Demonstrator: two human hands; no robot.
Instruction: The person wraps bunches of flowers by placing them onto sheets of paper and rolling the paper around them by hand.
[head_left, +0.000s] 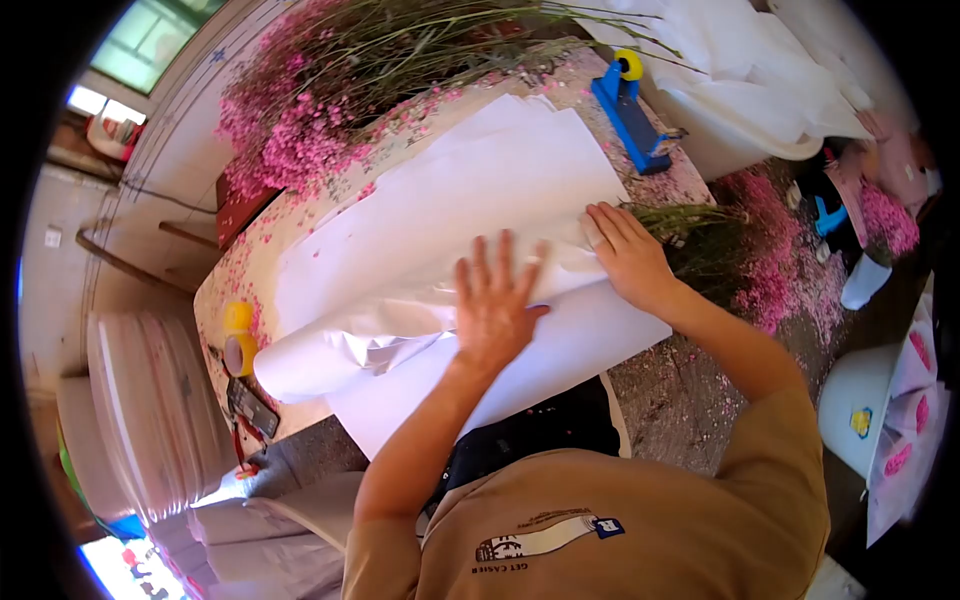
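White wrapping paper [470,160] lies in layered sheets across the table, its near part curled into a loose, crinkled roll [300,362]. My left hand [497,315] is spread over the middle of this roll, palm down and slightly blurred by motion. At the roll's right end rests my right hand [632,258], fingers stretched out over the paper. Whether anything is inside the roll cannot be seen. Just right of that hand, green stems and pink flowers [762,250] stick out beside the table.
Pink flowers with long stems [300,110] line the table's far edge. A blue tape dispenser [632,120] stands at the far right. Yellow tape rolls [239,345], a dark device [252,405] and red-handled pliers [243,450] lie left. A white tub [858,405] stands right.
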